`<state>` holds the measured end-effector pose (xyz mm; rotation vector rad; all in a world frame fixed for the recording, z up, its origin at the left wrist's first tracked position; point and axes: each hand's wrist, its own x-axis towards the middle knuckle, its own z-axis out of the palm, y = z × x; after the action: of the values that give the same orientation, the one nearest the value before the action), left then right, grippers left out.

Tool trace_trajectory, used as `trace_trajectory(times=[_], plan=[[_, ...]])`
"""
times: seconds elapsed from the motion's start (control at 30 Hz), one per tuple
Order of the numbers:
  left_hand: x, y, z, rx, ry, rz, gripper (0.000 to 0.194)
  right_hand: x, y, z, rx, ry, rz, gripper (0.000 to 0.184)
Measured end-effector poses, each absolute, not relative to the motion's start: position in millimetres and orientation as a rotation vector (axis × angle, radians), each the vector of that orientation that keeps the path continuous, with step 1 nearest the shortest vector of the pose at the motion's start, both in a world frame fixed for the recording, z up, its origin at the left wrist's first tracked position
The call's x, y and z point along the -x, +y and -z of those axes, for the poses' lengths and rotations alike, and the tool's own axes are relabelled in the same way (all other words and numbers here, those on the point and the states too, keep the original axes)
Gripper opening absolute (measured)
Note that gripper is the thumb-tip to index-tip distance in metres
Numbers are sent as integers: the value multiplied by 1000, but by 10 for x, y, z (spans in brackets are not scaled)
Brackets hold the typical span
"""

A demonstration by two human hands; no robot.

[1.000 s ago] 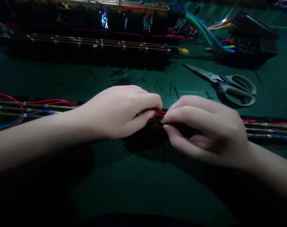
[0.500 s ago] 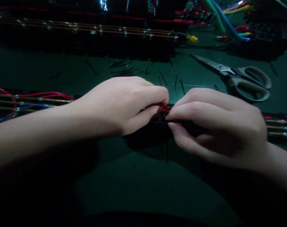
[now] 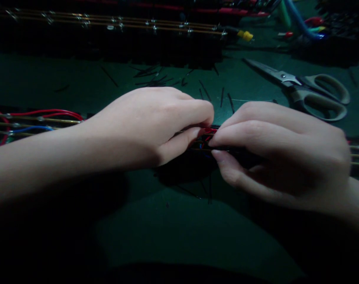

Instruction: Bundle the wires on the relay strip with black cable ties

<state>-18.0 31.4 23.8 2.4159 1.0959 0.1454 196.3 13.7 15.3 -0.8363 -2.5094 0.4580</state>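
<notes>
A long dark strip with brass rods [image 3: 61, 120] and red and blue wires crosses the view under both hands. My left hand [image 3: 164, 122] is closed over its middle, thumb and curled forefinger together at short red wires [image 3: 210, 129]. What lies between those fingertips is hidden. Just to the right, my right hand [image 3: 279, 154] holds its thumb and fingertips close together at the same spot on the strip. I cannot make out what is in that pinch. A bit of blue wire [image 3: 201, 146] shows between the two hands.
Scissors [image 3: 297, 85] with grey handles lie beyond my right hand, blades slightly parted. Black offcuts [image 3: 155, 81] are scattered on the green table [image 3: 179, 228]. A second rodded strip [image 3: 132, 23] with a yellow connector [image 3: 245, 35] lies at the back. Thick coloured cables [image 3: 303, 23] are at the back right.
The view has shifted slightly, so the back strip sits higher and the scissors farther right. Both hands keep nearly the same pose at the wires.
</notes>
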Motion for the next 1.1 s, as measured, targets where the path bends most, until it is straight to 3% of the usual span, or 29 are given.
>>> trace_trajectory(times=[0.73,1.1], plan=[[173,318,-251,-2479,1089,-130,23,-1966,99,-163,878,-2540,-444,4],[198,304,-214,-2575,1049,-188,34,-1948,111,-206,929,-2391,-569,3]])
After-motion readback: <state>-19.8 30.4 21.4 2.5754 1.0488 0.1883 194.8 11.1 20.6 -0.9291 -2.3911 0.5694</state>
